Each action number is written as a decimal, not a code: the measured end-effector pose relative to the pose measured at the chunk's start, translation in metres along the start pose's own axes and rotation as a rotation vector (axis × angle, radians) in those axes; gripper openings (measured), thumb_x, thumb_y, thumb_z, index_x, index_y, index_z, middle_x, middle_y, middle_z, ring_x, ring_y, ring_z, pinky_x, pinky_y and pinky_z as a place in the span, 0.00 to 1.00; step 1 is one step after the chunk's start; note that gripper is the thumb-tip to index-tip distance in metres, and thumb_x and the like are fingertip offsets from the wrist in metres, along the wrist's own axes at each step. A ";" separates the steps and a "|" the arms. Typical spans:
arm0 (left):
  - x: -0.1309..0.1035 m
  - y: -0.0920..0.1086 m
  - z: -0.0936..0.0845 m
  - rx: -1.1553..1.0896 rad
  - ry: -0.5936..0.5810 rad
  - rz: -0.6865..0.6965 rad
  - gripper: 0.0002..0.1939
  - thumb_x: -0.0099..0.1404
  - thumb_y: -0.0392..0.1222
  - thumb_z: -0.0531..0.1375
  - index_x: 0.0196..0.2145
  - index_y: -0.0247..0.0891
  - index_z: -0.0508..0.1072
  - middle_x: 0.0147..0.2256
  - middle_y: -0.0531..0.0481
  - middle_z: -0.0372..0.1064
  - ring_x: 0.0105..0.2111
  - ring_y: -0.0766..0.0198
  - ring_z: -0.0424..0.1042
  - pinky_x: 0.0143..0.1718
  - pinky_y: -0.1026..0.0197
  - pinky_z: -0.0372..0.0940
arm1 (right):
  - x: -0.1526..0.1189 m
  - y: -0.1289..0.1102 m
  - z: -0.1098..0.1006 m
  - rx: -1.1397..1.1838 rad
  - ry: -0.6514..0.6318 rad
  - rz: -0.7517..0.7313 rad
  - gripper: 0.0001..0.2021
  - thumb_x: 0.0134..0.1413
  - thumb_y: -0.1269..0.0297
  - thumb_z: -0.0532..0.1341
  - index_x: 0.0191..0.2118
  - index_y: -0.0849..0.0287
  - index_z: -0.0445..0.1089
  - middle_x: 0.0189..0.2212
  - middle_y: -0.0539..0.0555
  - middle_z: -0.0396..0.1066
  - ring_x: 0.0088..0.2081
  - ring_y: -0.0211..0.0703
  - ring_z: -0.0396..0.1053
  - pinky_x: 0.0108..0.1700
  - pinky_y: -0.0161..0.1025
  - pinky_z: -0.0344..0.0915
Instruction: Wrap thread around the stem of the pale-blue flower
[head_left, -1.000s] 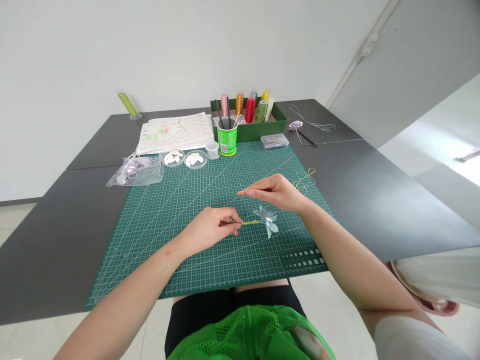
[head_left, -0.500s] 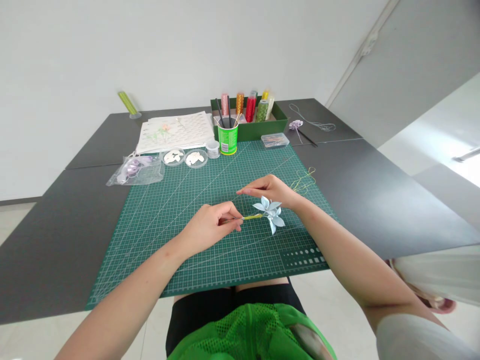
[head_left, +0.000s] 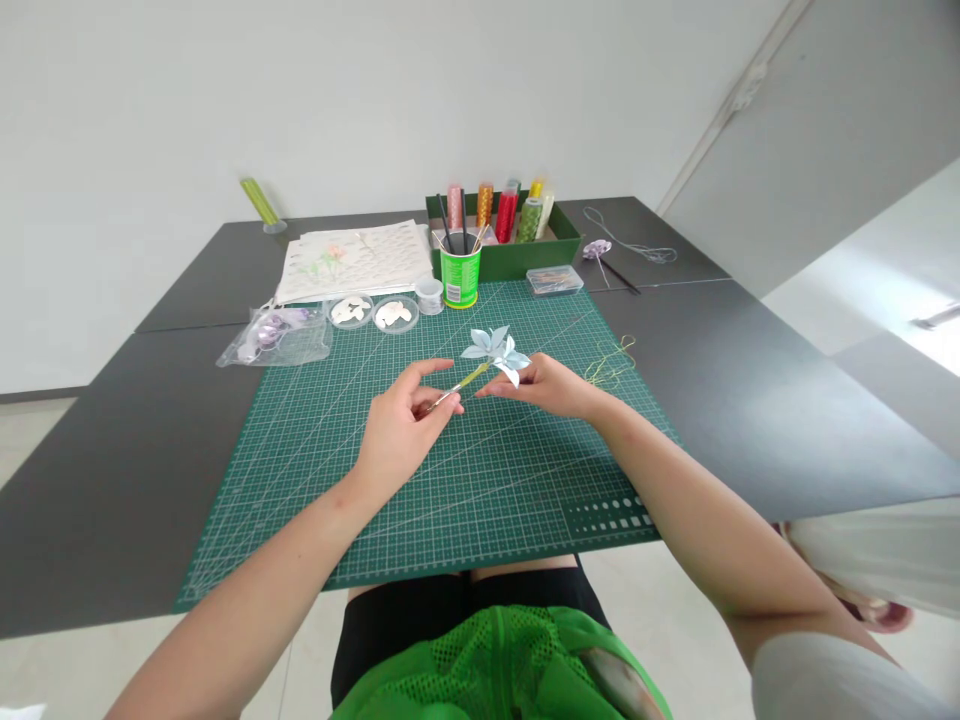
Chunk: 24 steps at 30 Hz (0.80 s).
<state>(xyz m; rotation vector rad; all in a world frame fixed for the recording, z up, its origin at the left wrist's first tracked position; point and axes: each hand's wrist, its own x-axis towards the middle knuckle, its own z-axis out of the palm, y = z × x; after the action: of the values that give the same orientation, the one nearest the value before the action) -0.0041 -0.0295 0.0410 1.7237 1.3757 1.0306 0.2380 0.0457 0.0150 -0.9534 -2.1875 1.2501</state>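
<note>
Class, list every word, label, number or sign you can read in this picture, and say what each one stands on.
Nothing can be read.
Green cup: its white label has print, too small to read.
Cutting mat: grid lines and white squares at the near right corner; any numbers are too blurred.
Paper sheets: drawings and rows of marks, unreadable.

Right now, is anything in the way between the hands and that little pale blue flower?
Nothing visible. The left hand pinches the stem of the pale blue flower, and the right hand sits just beside the petals, over the green cutting mat.
</note>
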 end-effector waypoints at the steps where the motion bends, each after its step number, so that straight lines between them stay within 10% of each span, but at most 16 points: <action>1: 0.001 0.000 0.000 -0.022 -0.006 -0.003 0.19 0.69 0.47 0.63 0.55 0.42 0.73 0.30 0.52 0.80 0.22 0.66 0.71 0.24 0.63 0.63 | 0.000 -0.002 0.000 -0.004 0.002 0.004 0.20 0.63 0.47 0.63 0.41 0.60 0.83 0.20 0.46 0.64 0.25 0.34 0.53 0.30 0.36 0.52; 11: 0.007 -0.007 0.000 -0.227 -0.058 -0.028 0.16 0.69 0.47 0.61 0.47 0.38 0.82 0.30 0.48 0.78 0.18 0.71 0.58 0.19 0.64 0.53 | 0.000 -0.009 0.000 0.043 0.013 0.061 0.20 0.61 0.49 0.64 0.43 0.61 0.83 0.21 0.47 0.66 0.24 0.33 0.52 0.28 0.36 0.48; 15: 0.010 -0.009 -0.005 -0.236 -0.017 -0.024 0.16 0.68 0.48 0.61 0.47 0.39 0.82 0.30 0.49 0.78 0.18 0.70 0.58 0.19 0.65 0.54 | 0.000 -0.005 0.000 0.384 0.052 0.166 0.20 0.61 0.48 0.64 0.42 0.62 0.81 0.16 0.41 0.49 0.20 0.31 0.43 0.24 0.35 0.42; 20: 0.012 -0.011 -0.009 -0.247 0.029 -0.036 0.16 0.67 0.49 0.63 0.47 0.39 0.83 0.30 0.48 0.79 0.19 0.70 0.58 0.20 0.65 0.56 | 0.004 0.002 -0.002 0.676 0.252 0.207 0.17 0.62 0.48 0.62 0.40 0.59 0.73 0.19 0.39 0.42 0.20 0.31 0.38 0.22 0.35 0.39; 24: 0.012 -0.010 -0.008 -0.230 0.020 -0.030 0.16 0.67 0.49 0.62 0.46 0.39 0.83 0.29 0.48 0.79 0.19 0.70 0.58 0.19 0.65 0.55 | 0.007 0.010 0.000 0.216 0.583 0.274 0.15 0.63 0.50 0.60 0.34 0.57 0.66 0.24 0.47 0.59 0.25 0.36 0.55 0.29 0.37 0.56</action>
<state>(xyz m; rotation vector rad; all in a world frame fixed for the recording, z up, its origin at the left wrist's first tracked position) -0.0141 -0.0157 0.0374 1.5231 1.2388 1.1444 0.2369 0.0547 0.0068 -1.3529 -1.4810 1.1115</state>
